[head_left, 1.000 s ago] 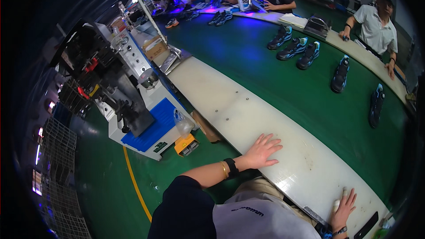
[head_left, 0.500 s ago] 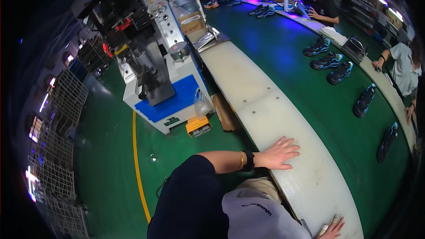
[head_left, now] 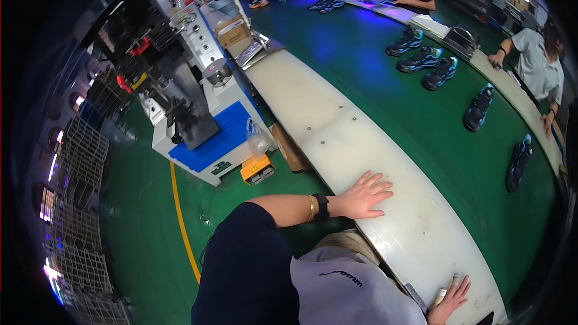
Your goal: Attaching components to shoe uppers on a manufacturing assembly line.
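Note:
My left hand [head_left: 363,195] lies flat on the white tabletop [head_left: 400,186] with its fingers spread, holding nothing. Its wrist carries a black band and a gold bracelet. Farther right and nearer the lower edge, my right hand [head_left: 450,301] also rests on this top, fingers apart, with pale wraps on two of its fingers. Across from both hands runs a wide green belt surface [head_left: 385,108]. Several dark shoes with blue trim stand on it, among them a single shoe [head_left: 519,162] nearest the right side and another shoe [head_left: 479,107] beyond it. Neither hand touches a shoe.
At the left stands a white and blue machine [head_left: 205,150] with a yellow foot pedal [head_left: 257,170] below. A clear plastic bag [head_left: 257,138] hangs by it. A cardboard box [head_left: 232,31] sits past the tabletop. Co-workers sit along the far ledge [head_left: 512,81]; wire racks [head_left: 78,204] line the left.
The whole view has shifted, so most things sit farther left and higher in it. Both my hands stay flat on the tabletop with fingers spread.

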A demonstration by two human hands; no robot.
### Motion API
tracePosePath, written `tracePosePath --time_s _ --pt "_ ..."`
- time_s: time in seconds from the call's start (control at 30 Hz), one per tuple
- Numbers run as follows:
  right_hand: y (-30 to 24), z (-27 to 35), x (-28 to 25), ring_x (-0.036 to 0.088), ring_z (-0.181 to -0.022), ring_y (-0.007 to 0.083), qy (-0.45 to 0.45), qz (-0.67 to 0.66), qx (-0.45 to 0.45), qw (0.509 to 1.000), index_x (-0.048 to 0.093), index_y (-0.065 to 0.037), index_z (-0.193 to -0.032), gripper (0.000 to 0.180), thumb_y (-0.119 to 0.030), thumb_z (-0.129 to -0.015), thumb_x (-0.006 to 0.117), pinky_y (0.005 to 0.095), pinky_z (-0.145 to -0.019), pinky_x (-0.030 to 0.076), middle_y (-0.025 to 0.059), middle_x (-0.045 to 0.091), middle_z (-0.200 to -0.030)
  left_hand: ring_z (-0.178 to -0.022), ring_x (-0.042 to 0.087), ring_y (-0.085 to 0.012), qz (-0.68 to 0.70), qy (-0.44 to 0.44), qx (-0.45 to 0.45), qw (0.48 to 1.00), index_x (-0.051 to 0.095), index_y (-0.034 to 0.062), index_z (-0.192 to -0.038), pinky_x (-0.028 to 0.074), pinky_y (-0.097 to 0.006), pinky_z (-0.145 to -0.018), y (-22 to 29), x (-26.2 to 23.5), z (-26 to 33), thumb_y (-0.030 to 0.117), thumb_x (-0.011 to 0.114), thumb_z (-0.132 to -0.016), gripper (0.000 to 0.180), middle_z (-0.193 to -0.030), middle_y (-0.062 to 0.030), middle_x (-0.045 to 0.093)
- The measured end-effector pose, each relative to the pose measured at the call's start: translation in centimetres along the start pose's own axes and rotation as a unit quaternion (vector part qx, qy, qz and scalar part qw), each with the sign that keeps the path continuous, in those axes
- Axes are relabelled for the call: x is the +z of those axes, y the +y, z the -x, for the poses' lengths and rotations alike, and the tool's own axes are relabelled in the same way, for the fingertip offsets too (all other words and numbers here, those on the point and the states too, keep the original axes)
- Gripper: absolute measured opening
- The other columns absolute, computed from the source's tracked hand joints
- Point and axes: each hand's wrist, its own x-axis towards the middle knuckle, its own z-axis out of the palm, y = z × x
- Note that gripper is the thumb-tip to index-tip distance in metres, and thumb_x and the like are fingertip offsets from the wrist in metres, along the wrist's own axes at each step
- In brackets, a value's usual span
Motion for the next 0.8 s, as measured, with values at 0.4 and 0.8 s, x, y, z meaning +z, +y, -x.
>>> tracePosePath --time_s 0.4,0.8 --pt "-0.9 -0.1 0.4 0.009 -0.145 0.0440 -0.041 -0.133 0.077 0.987 0.036 -0.008 -0.145 0.053 -0.024 -0.095 0.041 0.0760 -0.103 0.011 0.0173 0.013 -0.158 -0.138 0.026 -0.0386 -0.020 0.005 0.006 1.000 0.049 0.0112 -0.134 0.019 -0.061 -0.112 0.4 0.1 -0.3 0.045 0.062 -0.087 0.059 -0.144 -0.0117 0.038" --pt "-3.5 -2.5 0.4 0.009 -0.144 0.0449 -0.088 -0.151 0.221 0.959 0.041 0.000 -0.135 0.051 -0.030 -0.096 0.050 0.0799 -0.097 0.019 0.0176 0.011 -0.158 -0.136 0.028 -0.0392 -0.014 0.024 0.013 1.000 0.049 0.0099 -0.133 0.021 -0.060 -0.112 0.6 -0.3 -0.6 0.041 0.064 -0.086 0.058 -0.143 -0.0121 0.039"
